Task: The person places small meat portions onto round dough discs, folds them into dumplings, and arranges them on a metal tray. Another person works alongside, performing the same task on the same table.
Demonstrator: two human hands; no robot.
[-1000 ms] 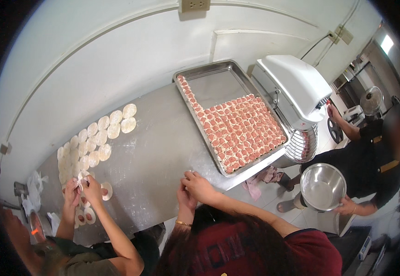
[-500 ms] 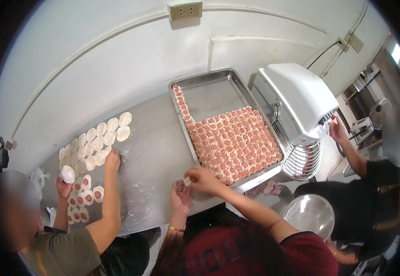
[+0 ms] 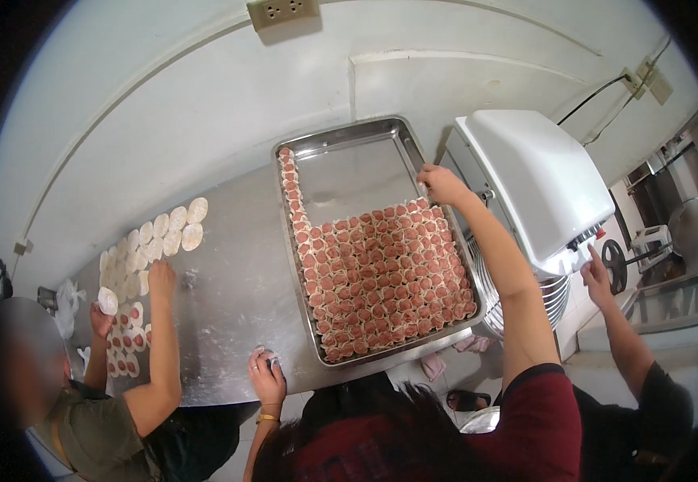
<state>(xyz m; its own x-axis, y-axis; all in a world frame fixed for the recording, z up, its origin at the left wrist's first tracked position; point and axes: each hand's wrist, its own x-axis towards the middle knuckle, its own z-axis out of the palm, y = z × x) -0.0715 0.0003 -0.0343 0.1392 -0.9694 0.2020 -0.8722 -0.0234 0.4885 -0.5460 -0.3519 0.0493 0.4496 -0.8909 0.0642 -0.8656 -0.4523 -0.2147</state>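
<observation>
My right hand point(image 3: 444, 185) reaches over the far right part of a steel tray point(image 3: 342, 145), its fingers pinched together on a small whitish dumpling point(image 3: 423, 189), mostly covered by the fingers. Just beside it begins the packed block of open-topped dumplings point(image 3: 381, 281), pale wrappers round pink meat filling. A single line of them runs up the tray's left side. My left hand point(image 3: 267, 376), dusted with flour, is at the table's front edge, left of the tray. Its fingers are loosely bent and apart, and nothing shows in them.
Round wrappers point(image 3: 191, 236) lie in rows at left, some with meat on them. A co-worker's hand point(image 3: 103, 320) holds one wrapper there. A white mixer point(image 3: 530, 185) with a wire guard stands right of the tray; another person's hand point(image 3: 596, 277) is near its controls.
My hands were together at the tray's near left corner. Now the right has moved to the tray's far right with the dumpling, and the left has dropped toward the table edge.
</observation>
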